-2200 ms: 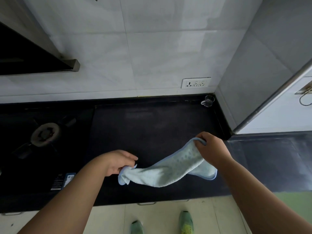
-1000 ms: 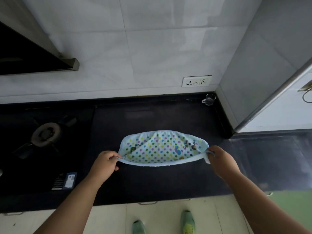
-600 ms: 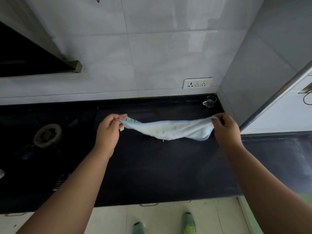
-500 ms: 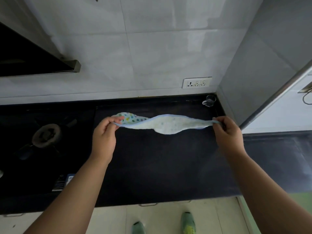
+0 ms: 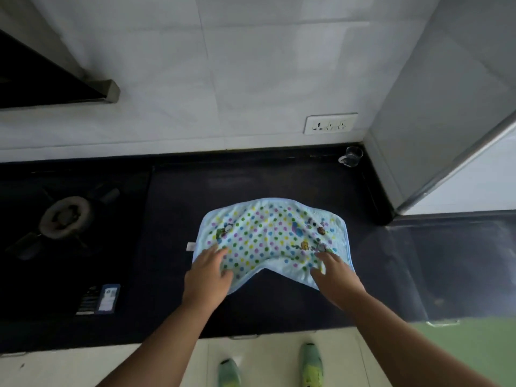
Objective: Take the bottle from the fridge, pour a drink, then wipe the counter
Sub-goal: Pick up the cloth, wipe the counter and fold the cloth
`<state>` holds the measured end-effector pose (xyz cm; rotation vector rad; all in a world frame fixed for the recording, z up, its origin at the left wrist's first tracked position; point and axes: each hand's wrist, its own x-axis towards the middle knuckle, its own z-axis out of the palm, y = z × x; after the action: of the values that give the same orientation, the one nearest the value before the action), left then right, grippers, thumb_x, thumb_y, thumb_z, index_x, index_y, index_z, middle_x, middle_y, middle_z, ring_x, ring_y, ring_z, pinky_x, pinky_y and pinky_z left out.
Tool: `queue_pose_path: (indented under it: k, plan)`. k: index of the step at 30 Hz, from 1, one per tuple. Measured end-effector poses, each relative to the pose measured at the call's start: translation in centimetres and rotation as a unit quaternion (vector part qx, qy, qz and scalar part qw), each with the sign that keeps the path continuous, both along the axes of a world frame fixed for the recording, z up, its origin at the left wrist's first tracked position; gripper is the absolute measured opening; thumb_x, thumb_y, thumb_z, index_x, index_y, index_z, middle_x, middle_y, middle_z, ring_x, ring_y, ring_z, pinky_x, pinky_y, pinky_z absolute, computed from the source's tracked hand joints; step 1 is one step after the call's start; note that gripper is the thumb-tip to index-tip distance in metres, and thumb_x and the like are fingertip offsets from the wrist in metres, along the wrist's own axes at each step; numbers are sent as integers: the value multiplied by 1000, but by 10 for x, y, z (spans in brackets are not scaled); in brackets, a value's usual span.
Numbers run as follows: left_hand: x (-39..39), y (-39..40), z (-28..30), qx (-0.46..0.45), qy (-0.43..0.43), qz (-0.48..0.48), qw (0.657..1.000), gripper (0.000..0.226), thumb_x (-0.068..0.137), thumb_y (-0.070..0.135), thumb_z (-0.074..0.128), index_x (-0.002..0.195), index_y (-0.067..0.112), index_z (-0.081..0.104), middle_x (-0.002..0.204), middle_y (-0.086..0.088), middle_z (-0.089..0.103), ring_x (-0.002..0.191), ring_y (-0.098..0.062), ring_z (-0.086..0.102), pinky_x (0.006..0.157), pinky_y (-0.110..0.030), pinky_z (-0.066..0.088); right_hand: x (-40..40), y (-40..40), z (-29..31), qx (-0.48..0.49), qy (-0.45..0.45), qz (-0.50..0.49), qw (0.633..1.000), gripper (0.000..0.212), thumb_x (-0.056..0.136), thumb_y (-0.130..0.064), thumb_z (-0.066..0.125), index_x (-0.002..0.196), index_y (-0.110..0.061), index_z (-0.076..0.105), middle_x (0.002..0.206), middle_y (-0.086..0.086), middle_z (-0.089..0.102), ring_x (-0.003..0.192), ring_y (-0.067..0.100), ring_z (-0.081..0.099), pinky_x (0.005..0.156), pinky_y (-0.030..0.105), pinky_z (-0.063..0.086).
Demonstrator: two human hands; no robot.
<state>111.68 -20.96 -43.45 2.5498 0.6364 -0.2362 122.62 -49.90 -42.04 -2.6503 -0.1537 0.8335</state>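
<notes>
A light blue cloth (image 5: pixel 272 236) with coloured polka dots lies spread on the black counter (image 5: pixel 279 308), printed side up. My left hand (image 5: pixel 208 277) rests on its near left corner with fingers extended. My right hand (image 5: pixel 335 277) rests on its near right corner, fingers also spread flat. The near edge of the cloth dips in between the two hands. A small clear glass cup (image 5: pixel 352 156) stands at the back right corner of the counter. No bottle is in view.
A gas burner (image 5: pixel 65 216) sits on the black hob at left, with a small dark box (image 5: pixel 99 300) near the hob's front edge. A wall socket (image 5: pixel 331 123) is above the counter. A grey fridge side (image 5: pixel 446 107) rises at right.
The cloth was held stretched in the air between both hands; now it lies spread on the counter, and both hands have let go of the corners and lie flat on it.
</notes>
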Motion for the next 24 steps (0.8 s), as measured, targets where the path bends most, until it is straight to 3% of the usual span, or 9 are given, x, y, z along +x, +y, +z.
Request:
queue_pose_path:
  k: [3,5,10,12,14,17,18,21,24]
  plan:
    - [40,-13,-9,31,19,-58,998,60,102,48,48,159,43,30,173,13,12,160,-19,10,120,-45,35,15,28,-20,45,-29,1,999,59,104,-47,43,160,-30,31,171,-5,20,158,19,17,123,43,29]
    - [64,-17,-20,39,51,-80,995,61,104,56,37,161,47,19,174,12,1,161,-22,-1,125,-50,25,25,46,-32,58,-33,21,998,64,106,-49,38,164,-35,17,174,-10,3,161,17,-2,128,46,14]
    - [71,-15,-53,88,119,-113,983,82,92,85,18,156,54,-21,164,11,-38,152,-27,-36,125,-57,-14,42,52,-61,-22,-50,97,994,78,97,-77,25,158,-52,-17,165,-16,-35,150,19,-39,126,48,-18]
    - [49,-13,-63,121,111,-129,978,87,85,93,13,151,56,-30,161,12,-44,148,-24,-45,122,-59,-21,36,37,-67,-49,-66,153,985,82,90,-87,20,150,-59,-27,158,-20,-44,145,16,-46,122,50,-24]
    - [30,-13,-69,130,72,-137,979,90,82,96,16,153,57,-25,165,12,-37,150,-24,-42,121,-61,-19,29,25,-69,-56,-79,180,979,86,86,-91,22,150,-61,-27,160,-20,-42,147,14,-45,123,50,-23]
    - [33,-16,-67,157,-8,-146,977,87,87,92,22,161,52,-3,173,10,-14,159,-29,-20,123,-65,-6,32,27,-66,-67,-136,147,977,92,81,-93,23,160,-53,-1,172,-13,-14,159,18,-18,127,47,-13]
    - [40,-18,-68,166,-13,-149,975,81,92,87,22,162,51,1,174,10,-8,160,-30,-14,123,-67,0,36,33,-66,-66,-150,132,978,92,81,-93,20,161,-52,0,173,-12,-10,159,18,-14,127,46,-12]
    - [64,-32,-73,170,18,-119,978,73,98,78,23,163,47,8,174,4,10,160,-39,3,118,-76,15,43,53,-72,-72,-146,114,980,84,84,-93,9,154,-57,-21,169,-12,-29,154,21,-33,125,54,-18]
    - [77,-40,-83,175,28,-112,978,77,96,79,28,164,43,15,173,-1,17,158,-43,8,116,-78,11,50,64,-81,-90,-152,96,980,81,83,-94,2,149,-60,-28,166,-13,-33,151,25,-38,122,60,-18]
